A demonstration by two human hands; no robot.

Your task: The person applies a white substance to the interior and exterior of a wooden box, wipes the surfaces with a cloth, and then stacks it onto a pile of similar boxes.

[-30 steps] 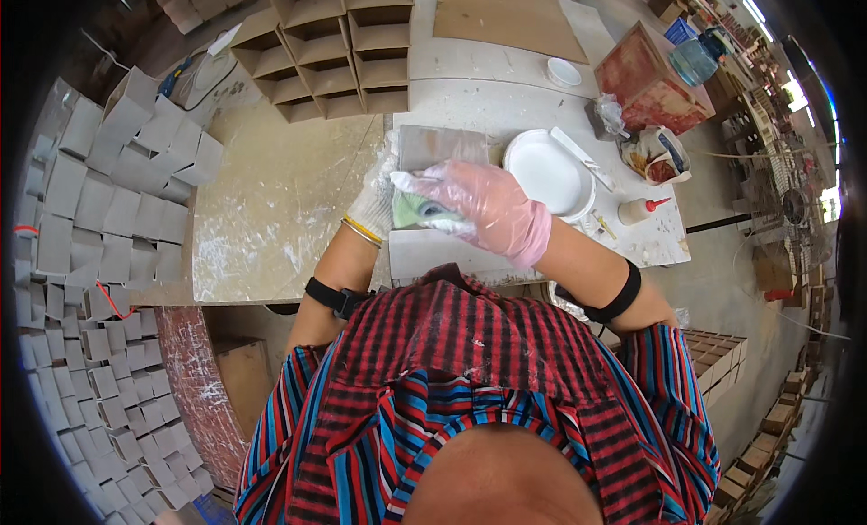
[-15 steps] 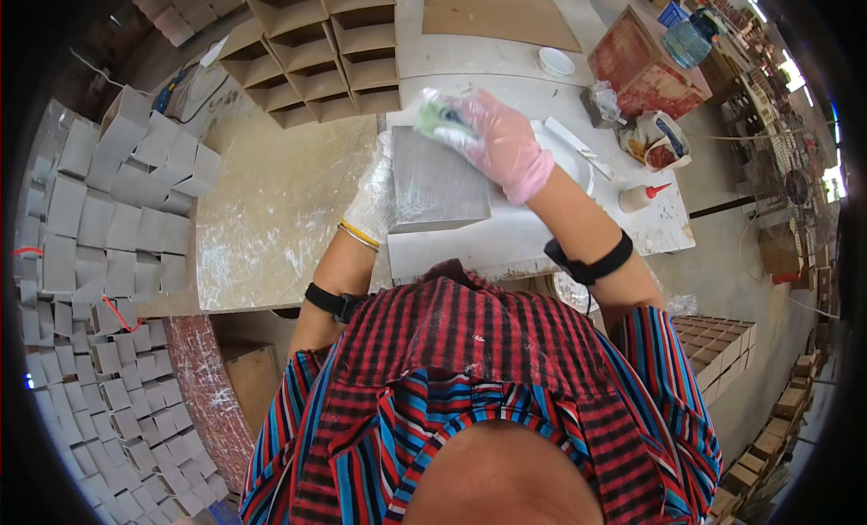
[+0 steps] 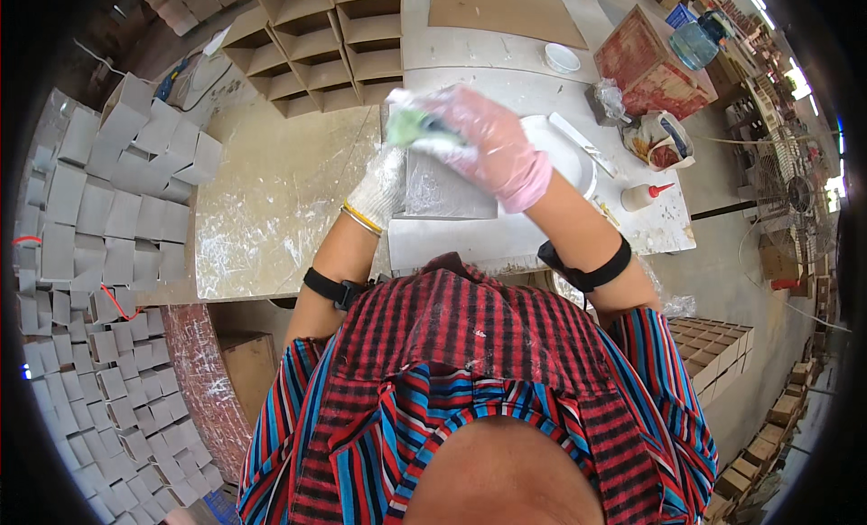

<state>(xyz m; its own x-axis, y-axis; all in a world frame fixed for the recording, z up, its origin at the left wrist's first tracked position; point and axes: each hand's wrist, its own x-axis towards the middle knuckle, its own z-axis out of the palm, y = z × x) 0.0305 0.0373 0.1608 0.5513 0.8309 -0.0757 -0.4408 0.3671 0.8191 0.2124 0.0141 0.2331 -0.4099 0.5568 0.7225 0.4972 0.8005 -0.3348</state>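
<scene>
A grey box (image 3: 442, 186) with white smears stands on the table in front of me. My left hand (image 3: 384, 175), in a white knit glove, holds the box by its left side; the cloth partly hides its fingertips. Over the box's far part is my right hand (image 3: 492, 146), in a pink glove that looks covered with clear plastic. Its fingers are closed round a green-and-white cloth (image 3: 415, 128), blurred by motion. Just right of that hand lies a round white dish (image 3: 582, 168), with a flat white stick (image 3: 578, 139) across its rim.
A brown compartment rack (image 3: 325, 51) stands at the back left, near stacked grey boxes (image 3: 108, 200). To the right are a red-capped bottle (image 3: 641, 196), a bag (image 3: 657, 141), a small white bowl (image 3: 562, 59) and a red crate (image 3: 655, 69) bearing a water jug (image 3: 695, 42).
My right hand has swept left with the cloth, up to my left hand at the box's far left corner. The left hand stays beside the box. The view has shifted slightly.
</scene>
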